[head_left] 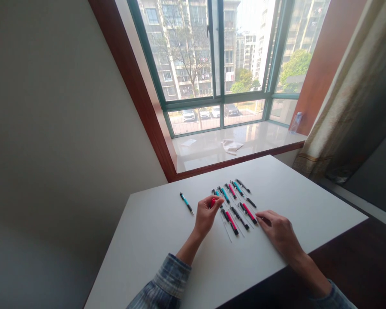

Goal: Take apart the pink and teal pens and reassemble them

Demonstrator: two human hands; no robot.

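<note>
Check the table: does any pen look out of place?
Yes. One teal pen lies alone on the white table, left of the left hand, apart from the rows of pens. Nothing looks spilled or damaged.

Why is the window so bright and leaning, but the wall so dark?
Head view: daylight floods the window, whitening the sky and glossing the sill; the wall faces away, so it is shaded; the wide lens tilts straight frames; the pink pen in the left hand looks tiny, soft.
</note>
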